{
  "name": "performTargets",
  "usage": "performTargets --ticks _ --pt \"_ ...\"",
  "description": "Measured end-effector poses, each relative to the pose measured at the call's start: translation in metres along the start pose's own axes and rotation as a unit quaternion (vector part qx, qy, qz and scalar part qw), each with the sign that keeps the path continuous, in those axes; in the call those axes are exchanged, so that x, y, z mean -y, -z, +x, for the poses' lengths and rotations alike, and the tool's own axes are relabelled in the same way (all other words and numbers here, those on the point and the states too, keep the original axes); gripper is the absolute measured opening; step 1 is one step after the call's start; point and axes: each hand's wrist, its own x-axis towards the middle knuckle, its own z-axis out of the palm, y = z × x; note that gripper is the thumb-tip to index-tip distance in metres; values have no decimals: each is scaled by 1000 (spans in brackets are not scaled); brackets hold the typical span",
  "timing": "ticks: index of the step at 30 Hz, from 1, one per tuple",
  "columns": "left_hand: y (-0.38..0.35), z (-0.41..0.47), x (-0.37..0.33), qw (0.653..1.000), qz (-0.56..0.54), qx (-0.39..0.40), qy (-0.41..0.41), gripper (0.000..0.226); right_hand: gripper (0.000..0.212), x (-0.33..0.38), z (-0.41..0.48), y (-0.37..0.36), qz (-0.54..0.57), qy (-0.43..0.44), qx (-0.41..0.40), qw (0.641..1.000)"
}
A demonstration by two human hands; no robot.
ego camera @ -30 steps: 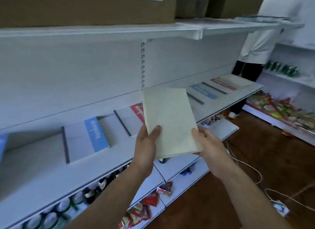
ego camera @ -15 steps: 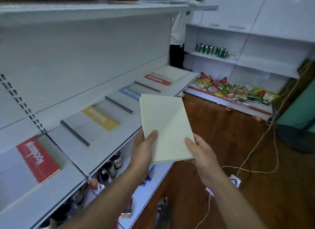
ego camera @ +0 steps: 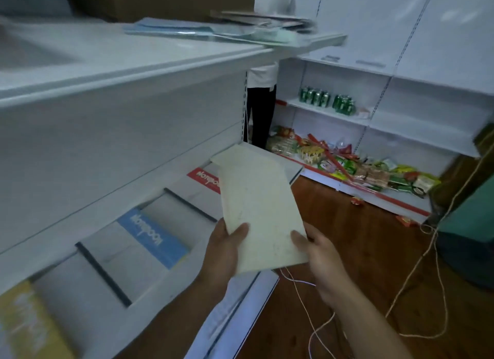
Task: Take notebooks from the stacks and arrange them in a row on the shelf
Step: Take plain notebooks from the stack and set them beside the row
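I hold a plain cream notebook [ego camera: 259, 211] in front of me with both hands. My left hand [ego camera: 222, 254] grips its lower left corner, thumb on top. My right hand [ego camera: 318, 254] grips its lower right corner. It hovers over the front edge of the white shelf [ego camera: 165, 300]. On that shelf lie notebooks in a row: one with a yellow band [ego camera: 29, 324], one with a blue band [ego camera: 152, 238], one with a red band [ego camera: 204, 179], and at the far end a cream one [ego camera: 235, 151] partly hidden behind the held notebook.
An upper shelf [ego camera: 160, 56] carries papers and folders [ego camera: 213, 29]. A person in a white top and dark trousers [ego camera: 260, 112] stands beyond the shelf's end. Green cans [ego camera: 326, 99] and snack packets [ego camera: 347, 166] fill the right shelving. A cord [ego camera: 417, 267] runs across the wooden floor.
The view has swung further right along the shelf. The yellow and blue notebooks now sit lower left, and the held notebook hangs near the red one and the shelf's far end.
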Motion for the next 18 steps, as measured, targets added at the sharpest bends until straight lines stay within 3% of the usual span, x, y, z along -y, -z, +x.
performTargets --ticks 7,13,18 --pt "-35 89 0 997 -12 -69 -9 46 20 14 112 11 18 -20 65 998" --pt "-81 176 7 984 -54 -169 -20 55 22 29 244 19 -80 16 143 986" --pt "-125 230 0 963 -75 -256 -25 44 20 40 331 25 -149 40 234 960"
